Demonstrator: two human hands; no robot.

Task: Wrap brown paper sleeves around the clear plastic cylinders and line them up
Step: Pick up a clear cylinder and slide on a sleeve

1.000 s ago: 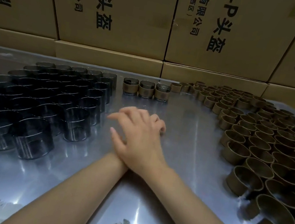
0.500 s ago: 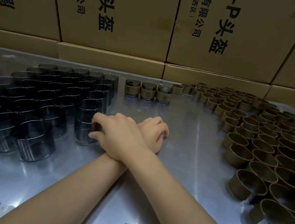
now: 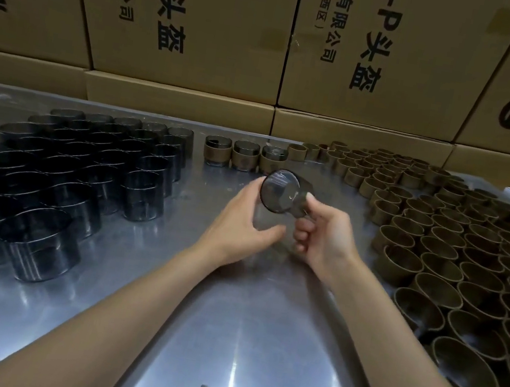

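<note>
Both hands raised over the metal tabletop [image 3: 242, 343], sharing one clear cylinder [image 3: 280, 192] held off the surface and tipped on its side, round end toward the camera. Left hand [image 3: 242, 221]: fingers curled round the cylinder's left edge, thumb stretched beneath it. Right hand [image 3: 324, 235]: thumb and forefinger pinching the cylinder's right rim, other fingers folded in. Whether a sleeve is on this cylinder: cannot tell.

Just beyond the hands, three sleeved cylinders [image 3: 244, 156] upright in a short row, side by side, brown bands round their lower halves.

Left of the left hand: dense cluster of bare clear cylinders [image 3: 82, 171], upright, packed close.

Right of the right hand: large field of empty brown paper sleeves [image 3: 456, 254], standing open-end up, closely packed.

Beyond everything: stacked cardboard boxes [image 3: 206, 33] with printed black characters.
</note>
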